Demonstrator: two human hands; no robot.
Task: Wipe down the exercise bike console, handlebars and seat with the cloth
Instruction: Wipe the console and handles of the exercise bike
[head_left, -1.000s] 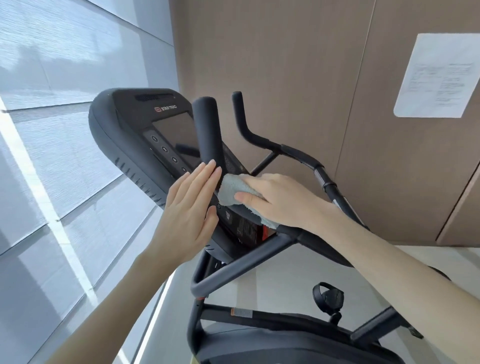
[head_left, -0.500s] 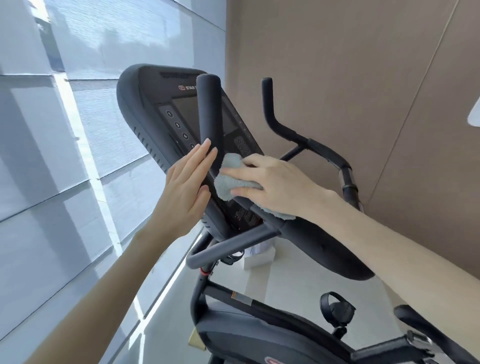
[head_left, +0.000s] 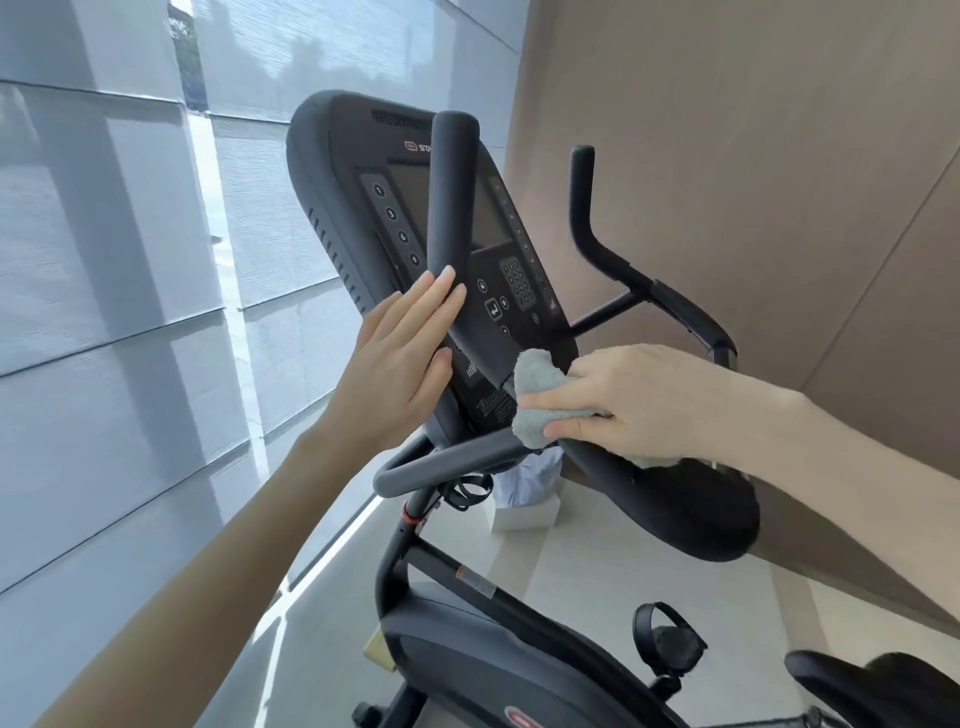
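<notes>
Cloth (head_left: 540, 397), grey, bunched in clamped grip of right hand (head_left: 639, 400) on handlebar (head_left: 613, 475); left hand (head_left: 400, 374) flat, perhaps touching upright bar (head_left: 452, 197).

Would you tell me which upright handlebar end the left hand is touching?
The nearer handlebar end, crossing the console; the left hand lies flat against it. The farther handlebar end, by the wall, is untouched.

We see bright, soft daylight from the shaded window (head_left: 130, 322) on our left, a glaring sunlit strip across the floor (head_left: 597, 582), the console (head_left: 337, 156) dark against it, straight lines bowed at the edges, the seat (head_left: 893, 691) blurred in the corner.
</notes>
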